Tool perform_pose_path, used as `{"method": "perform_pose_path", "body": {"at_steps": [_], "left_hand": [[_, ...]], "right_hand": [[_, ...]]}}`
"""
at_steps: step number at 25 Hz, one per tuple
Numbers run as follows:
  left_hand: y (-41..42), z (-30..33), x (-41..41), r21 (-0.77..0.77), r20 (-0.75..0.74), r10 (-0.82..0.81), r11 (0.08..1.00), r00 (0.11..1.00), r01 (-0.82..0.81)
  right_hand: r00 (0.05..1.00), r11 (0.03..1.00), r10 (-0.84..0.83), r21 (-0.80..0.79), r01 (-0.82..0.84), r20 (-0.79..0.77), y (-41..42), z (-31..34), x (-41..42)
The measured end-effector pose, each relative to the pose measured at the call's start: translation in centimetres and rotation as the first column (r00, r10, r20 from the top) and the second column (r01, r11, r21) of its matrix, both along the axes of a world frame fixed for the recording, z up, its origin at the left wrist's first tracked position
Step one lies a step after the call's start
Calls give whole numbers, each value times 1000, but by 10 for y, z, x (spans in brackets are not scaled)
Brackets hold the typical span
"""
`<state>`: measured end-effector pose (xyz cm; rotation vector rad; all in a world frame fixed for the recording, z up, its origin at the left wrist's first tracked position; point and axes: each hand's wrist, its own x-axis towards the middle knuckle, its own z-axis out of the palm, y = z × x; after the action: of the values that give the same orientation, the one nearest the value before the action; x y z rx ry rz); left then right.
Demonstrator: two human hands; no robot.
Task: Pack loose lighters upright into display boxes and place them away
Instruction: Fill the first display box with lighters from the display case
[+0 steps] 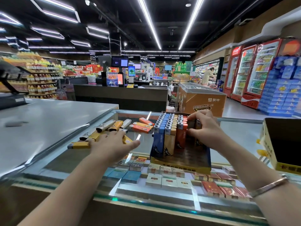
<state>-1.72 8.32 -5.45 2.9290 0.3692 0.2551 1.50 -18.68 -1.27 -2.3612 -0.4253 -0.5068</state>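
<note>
A blue and yellow display box (192,166) stands on the glass counter (145,144), holding rows of upright lighters (169,128) in blue, tan and orange. My right hand (206,129) is at the box's right side, and its fingers and thumb pinch grey and yellow lighters (193,123) standing beside the orange row. My left hand (112,144) stretches flat, fingers spread, over a heap of loose lighters (105,128) lying on the glass. More loose orange lighters (142,125) lie between the heap and the box.
A second yellow display box (280,147), open and dark inside, stands at the right edge. Cigarette packs (171,178) fill the case under the glass. A grey counter (40,121) adjoins on the left. Checkout desks, a freezer (200,98) and drink fridges lie beyond.
</note>
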Motion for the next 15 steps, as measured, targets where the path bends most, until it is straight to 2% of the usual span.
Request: {"method": "perform_pose_path", "body": {"at_steps": [3,6,11,15], "left_hand": [[17,6,-10,-59,198,114,993,974,-104],[28,10,-21,-19,105,246,969,964,-245],[21,7,-23,73,116,173,981,978,-182],[20,3,-25,-9,175,154,988,972,-155]], "right_hand": [[1000,1000,-3,-4,3,7,0,0,1],[1000,1000,4,-4,-4,-16,0,2,3],[999,1000,13,-3,-14,-48,0,1,3],[999,999,30,10,-30,-35,0,1,3]]}}
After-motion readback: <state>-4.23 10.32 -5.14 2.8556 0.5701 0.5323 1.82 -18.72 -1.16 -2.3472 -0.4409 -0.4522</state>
